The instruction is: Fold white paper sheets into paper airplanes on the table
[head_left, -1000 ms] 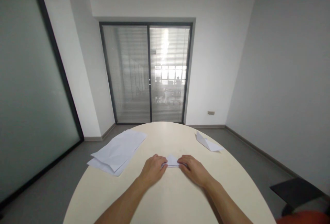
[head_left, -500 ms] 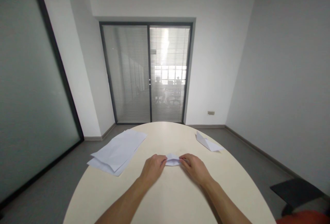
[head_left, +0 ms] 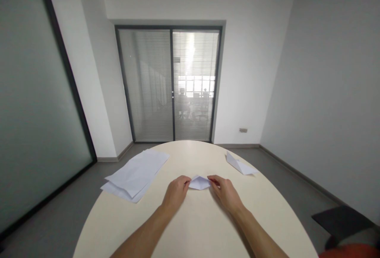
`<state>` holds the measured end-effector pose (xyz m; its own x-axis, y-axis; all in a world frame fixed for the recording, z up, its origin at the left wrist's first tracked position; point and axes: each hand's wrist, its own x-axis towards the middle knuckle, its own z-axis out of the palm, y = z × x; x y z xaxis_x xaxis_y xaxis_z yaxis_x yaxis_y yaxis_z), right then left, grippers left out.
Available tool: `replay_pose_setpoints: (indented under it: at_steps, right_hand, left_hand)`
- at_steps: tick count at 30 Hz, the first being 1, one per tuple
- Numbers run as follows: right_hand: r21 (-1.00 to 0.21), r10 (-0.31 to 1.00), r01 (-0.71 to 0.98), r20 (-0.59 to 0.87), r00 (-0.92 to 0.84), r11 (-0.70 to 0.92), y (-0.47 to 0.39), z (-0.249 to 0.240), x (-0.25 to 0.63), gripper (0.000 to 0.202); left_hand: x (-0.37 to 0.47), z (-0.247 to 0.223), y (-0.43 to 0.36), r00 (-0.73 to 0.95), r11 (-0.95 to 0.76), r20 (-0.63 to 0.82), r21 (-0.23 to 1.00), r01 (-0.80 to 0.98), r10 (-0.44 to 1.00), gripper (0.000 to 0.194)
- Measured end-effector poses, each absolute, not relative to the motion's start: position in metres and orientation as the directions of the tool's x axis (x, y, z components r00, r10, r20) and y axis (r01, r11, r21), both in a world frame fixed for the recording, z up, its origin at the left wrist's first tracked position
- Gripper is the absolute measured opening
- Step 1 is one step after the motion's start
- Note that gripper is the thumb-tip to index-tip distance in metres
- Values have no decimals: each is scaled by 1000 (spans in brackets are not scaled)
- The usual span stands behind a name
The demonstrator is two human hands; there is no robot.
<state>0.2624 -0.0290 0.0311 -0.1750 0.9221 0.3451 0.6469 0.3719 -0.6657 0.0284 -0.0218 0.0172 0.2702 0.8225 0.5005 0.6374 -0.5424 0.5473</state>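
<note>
A small folded white paper [head_left: 200, 183] is held between my two hands, a little above or on the cream table [head_left: 190, 226]. My left hand [head_left: 177, 190] pinches its left corner between thumb and fingers. The right corner is pinched the same way by my right hand [head_left: 226, 193]. The paper's middle shows crease lines and a raised peak at the back. Its underside is hidden.
White sheets [head_left: 136, 175] lie overlapping at the table's left. A folded white paper shape [head_left: 241, 165] rests near the right edge. Beyond the table's lower right stands a dark chair [head_left: 341, 220] with something red beside it.
My hands have drawn slightly apart and up. The folded paper between them looks wider and flatter, with more of its face showing.
</note>
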Motion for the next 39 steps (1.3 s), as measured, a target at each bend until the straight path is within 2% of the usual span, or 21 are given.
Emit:
replay_pose_setpoints:
  at_steps: [7,13,22,32,39]
  right_hand:
    - [-785,933,549,358,22,288,-25,31,258,37]
    - [-817,907,427,420,-20,388,-27,32,254,41]
    - [-560,755,542,611,-240,626,-31,31,246,21]
    - [-400,652,546,635,-414,736,-38,31,235,19]
    - [-296,578,545,668,-468,784,-38,32,233,21]
  left_hand:
    - [32,17,-23,200,-477,464,617,626,863,19]
    - [30,12,-18,144,-404,404,689,602,903,14]
    - [34,6,-15,135,-416,394,854,311,909,16]
    - [40,9,-17,158,-408,394,910,69,905,22]
    - [43,9,-18,191,-378,377,925,-34,906,28]
